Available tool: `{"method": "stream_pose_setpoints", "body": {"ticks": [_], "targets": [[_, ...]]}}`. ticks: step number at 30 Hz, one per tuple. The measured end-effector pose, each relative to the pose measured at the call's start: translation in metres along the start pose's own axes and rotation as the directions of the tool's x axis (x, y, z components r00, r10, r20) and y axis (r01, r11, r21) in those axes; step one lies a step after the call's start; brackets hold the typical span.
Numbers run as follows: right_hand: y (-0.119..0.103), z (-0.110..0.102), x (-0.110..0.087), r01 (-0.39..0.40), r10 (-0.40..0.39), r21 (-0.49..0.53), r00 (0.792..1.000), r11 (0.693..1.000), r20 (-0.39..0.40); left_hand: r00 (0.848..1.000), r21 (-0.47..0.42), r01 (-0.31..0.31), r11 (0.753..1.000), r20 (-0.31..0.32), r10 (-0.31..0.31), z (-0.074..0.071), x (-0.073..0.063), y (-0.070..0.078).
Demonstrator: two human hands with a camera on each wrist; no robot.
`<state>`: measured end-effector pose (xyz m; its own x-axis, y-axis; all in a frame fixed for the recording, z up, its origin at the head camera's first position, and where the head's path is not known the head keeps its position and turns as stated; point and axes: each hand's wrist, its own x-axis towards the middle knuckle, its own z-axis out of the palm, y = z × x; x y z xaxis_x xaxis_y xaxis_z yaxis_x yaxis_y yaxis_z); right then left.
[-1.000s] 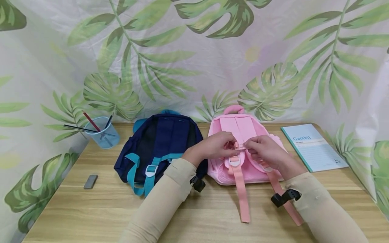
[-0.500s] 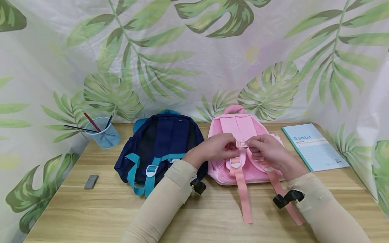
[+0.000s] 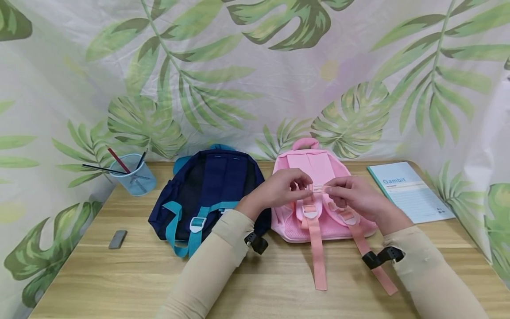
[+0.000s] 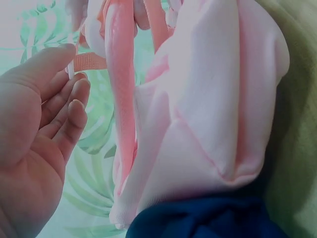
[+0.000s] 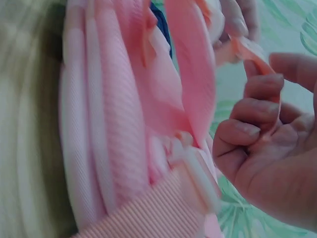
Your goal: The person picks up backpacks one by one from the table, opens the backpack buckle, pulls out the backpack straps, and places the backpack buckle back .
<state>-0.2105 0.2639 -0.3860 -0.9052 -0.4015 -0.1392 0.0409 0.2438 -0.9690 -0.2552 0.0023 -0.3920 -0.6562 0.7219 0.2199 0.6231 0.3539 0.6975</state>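
I see the person's left hand [image 3: 283, 188] holding one end of a small pale buckle [image 3: 317, 188], thumb and forefinger slightly apart with the buckle's edge between them; its other fingers bend loosely. Facing it across the buckle, the right hand [image 3: 354, 195] pinches a peach strap [image 5: 260, 59], thumb and forefinger nearly meeting on it, the remaining fingers curled toward the palm.

Directly behind both sets of fingertips, a pink backpack [image 3: 312, 161] stands on a wooden table [image 3: 275, 283], its strapped side toward me. Below the fingers, two loose strap ends [image 3: 318, 261] trail down onto the tabletop.

Just left of the left fingers I find a navy backpack [image 3: 223, 177] with turquoise straps; well beyond it are a blue pencil cup [image 3: 139, 181] and a grey eraser [image 3: 117, 239]. To the right of the right fingers lies a light-blue notebook [image 3: 414, 195].
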Motion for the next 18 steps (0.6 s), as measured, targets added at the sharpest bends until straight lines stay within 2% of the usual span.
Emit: {"method": "stream_pose_setpoints", "body": {"ticks": [3, 9, 18], "targets": [[0.0006, -0.0035, -0.0013, 0.005, -0.005, -0.032, 1.000, 0.999, -0.003, 1.000, -0.029, 0.011, 1.000, -0.005, -0.011, -0.0002, -0.0015, -0.0012], [0.0000, -0.0023, 0.0006, -0.048, 0.047, -0.051, 0.999, 0.998, -0.015, 1.000, -0.086, 0.006, 0.996, -0.030, -0.009, 0.0014, -0.0026, -0.0040], [0.0014, 0.0040, 0.0042, -0.145, 0.147, 0.062, 0.989, 0.988, -0.033, 0.998, -0.102, -0.012, 0.995, -0.067, 0.005, 0.0049, -0.0026, -0.0082]]}}
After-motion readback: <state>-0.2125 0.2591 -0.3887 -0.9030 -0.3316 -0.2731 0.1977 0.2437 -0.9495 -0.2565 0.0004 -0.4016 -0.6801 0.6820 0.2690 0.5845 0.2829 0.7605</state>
